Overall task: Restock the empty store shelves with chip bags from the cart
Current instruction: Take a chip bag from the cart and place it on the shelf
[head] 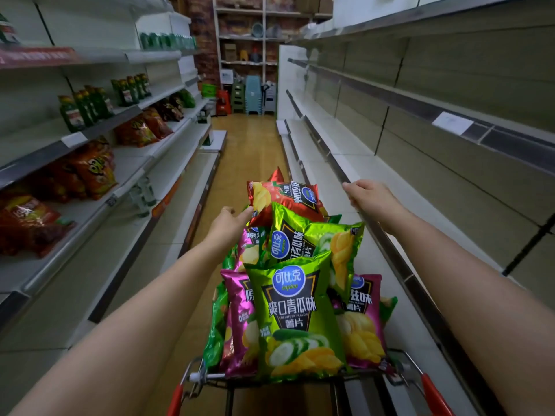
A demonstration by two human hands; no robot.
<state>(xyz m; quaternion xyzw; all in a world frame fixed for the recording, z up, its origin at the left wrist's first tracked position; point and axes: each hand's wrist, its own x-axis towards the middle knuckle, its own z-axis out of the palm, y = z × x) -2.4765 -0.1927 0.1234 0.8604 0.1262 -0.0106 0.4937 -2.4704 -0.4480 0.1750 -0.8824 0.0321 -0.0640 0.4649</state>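
Note:
A wire cart (pixel 198 376) with red handle ends stands in the aisle, piled with chip bags. A green cucumber bag (pixel 295 319) lies on top at the near end, another green bag (pixel 315 238) behind it, magenta bags (pixel 238 319) at the sides. A red tomato bag (pixel 285 199) sits at the far end. My left hand (pixel 229 222) reaches out, its fingertips touching the red bag's left edge. My right hand (pixel 368 196) stretches over the right side of the cart, fingers extended near the edge of the bare right shelves (pixel 354 163), holding nothing.
Left shelves (pixel 99 202) hold orange and red snack bags and green bottles (pixel 87 108). The aisle's wooden floor (pixel 249 145) runs ahead to stacked plastic stools (pixel 255 96) and a back rack. The right shelving runs close alongside the cart.

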